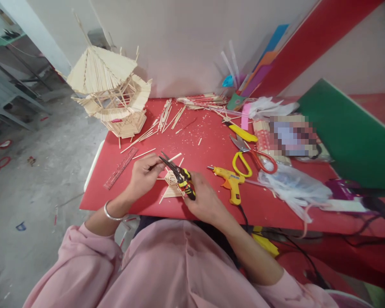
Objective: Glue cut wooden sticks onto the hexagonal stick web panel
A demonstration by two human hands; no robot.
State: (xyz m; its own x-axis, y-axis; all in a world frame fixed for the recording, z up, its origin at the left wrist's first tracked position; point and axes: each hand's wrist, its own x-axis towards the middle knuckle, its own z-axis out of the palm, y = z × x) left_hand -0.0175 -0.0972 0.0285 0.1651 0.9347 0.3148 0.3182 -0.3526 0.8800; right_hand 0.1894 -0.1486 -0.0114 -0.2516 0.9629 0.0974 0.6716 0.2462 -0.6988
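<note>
My right hand (203,194) is wrapped around the black and yellow handles of long-nose pliers (183,182). Their dark jaws point up and left, to the fingertips of my left hand (146,173). Those fingers are pinched on a thin wooden stick (176,157), whose free end sticks out to the right past the jaws. Whether the jaws grip the stick I cannot tell. Below the pliers lies a small star-shaped frame of sticks (171,179) on the red table, partly hidden by the tool and my right hand.
A pagoda-like stick model (111,92) stands at the back left. Loose sticks (165,115) and a clear ruler (120,169) lie nearby. On the right are a yellow glue gun (232,182) with its cord, scissors (244,149), yellow-handled pliers (242,132) and plastic bags (295,186).
</note>
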